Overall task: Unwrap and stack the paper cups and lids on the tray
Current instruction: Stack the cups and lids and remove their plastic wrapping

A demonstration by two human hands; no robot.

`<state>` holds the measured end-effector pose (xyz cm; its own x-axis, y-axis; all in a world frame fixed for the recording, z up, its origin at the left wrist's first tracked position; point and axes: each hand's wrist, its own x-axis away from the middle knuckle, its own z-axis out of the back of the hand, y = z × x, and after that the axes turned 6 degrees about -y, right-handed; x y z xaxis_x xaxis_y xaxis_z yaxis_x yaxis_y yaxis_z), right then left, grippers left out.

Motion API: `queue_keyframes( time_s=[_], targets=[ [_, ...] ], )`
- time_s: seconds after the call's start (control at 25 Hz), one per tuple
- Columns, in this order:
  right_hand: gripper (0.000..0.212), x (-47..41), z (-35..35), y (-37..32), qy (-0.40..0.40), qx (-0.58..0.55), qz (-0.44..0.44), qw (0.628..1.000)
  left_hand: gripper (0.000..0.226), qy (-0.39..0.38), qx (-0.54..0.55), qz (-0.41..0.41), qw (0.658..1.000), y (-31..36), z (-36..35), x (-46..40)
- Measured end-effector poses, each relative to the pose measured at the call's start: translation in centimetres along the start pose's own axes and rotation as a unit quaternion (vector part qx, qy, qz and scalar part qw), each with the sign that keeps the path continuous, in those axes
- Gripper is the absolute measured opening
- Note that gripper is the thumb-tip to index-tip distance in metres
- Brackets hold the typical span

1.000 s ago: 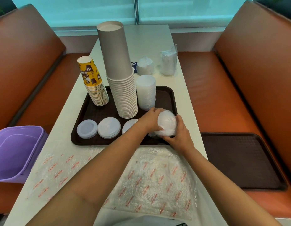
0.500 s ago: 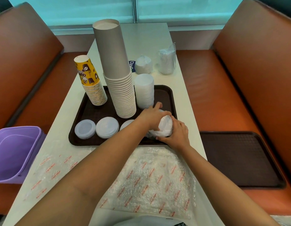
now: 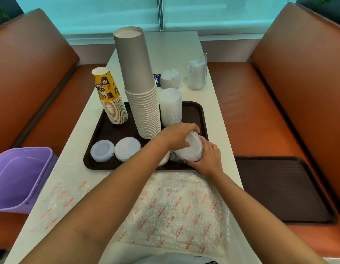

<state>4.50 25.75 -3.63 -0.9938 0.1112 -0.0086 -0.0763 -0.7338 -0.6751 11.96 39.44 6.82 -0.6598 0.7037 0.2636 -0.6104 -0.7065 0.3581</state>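
While both hands hold the lids (image 3: 192, 149) over the near right corner of the tray (image 3: 200, 111), the left hand (image 3: 179, 135) curls on top and the right hand (image 3: 209, 159) grips from below. I think the slippery wrap could let lids spill, or an elbow could knock the tall cups (image 3: 142, 88) close by

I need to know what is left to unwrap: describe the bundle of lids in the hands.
The bundle of lids is a short stack of white, round plastic lids, tilted on its side over the tray's near right corner. Thin clear wrap seems to cling to its lower end. The left hand grips it from above and the right hand holds it from below.
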Motion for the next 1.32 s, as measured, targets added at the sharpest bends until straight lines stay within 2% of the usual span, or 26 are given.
queue_keyframes(
  time_s=[0.12,0.2,0.32,0.4,0.52,0.68,0.84,0.92,1.04,1.16,1.32],
  targets=[
    [0.105,0.0,-0.1,0.1,0.019,0.001,0.015,1.000,0.029,0.080,0.207,0.025,0.975,-0.6,1.1,2.0],
    [0.105,0.0,-0.2,0.3,0.020,0.002,0.015,1.000,0.025,0.181,0.274,0.050,0.943,-1.0,1.3,3.4],
    [0.105,-0.2,-0.3,0.5,0.018,0.004,0.013,1.000,0.025,0.361,0.210,0.087,0.905,-2.3,0.1,5.7],
    [0.104,-0.3,-0.5,0.6,0.016,0.005,0.009,1.000,0.031,0.401,0.129,0.097,0.902,-3.6,-1.9,6.9],
    [0.101,-0.4,-0.7,0.9,0.027,0.009,0.007,1.000,0.041,0.350,0.029,0.082,0.933,-5.6,-5.2,7.6],
    [0.100,-0.4,-0.9,1.1,0.029,0.007,0.010,0.999,0.044,0.228,0.007,0.097,0.969,-6.0,-7.4,8.4],
    [0.100,-0.4,-0.9,1.2,0.029,-0.007,0.009,1.000,0.053,0.201,-0.011,0.105,0.974,-5.7,-6.6,8.5],
    [0.100,-0.4,-0.9,1.2,0.033,-0.010,0.012,0.999,0.068,0.191,-0.007,0.110,0.975,-5.6,-5.5,7.8],
    [0.098,-0.4,-0.9,1.2,0.037,-0.008,0.013,0.999,0.091,0.092,-0.019,0.137,0.986,-5.8,-4.2,6.6],
    [0.098,-0.3,-0.8,1.2,0.041,-0.008,0.019,0.999,0.091,-0.001,-0.031,0.169,0.985,-6.4,-4.3,5.9],
    [0.097,-0.4,-0.8,1.1,0.041,-0.016,0.016,0.999,0.090,-0.026,-0.025,0.177,0.984,-6.4,-4.6,5.5]
  ],
)
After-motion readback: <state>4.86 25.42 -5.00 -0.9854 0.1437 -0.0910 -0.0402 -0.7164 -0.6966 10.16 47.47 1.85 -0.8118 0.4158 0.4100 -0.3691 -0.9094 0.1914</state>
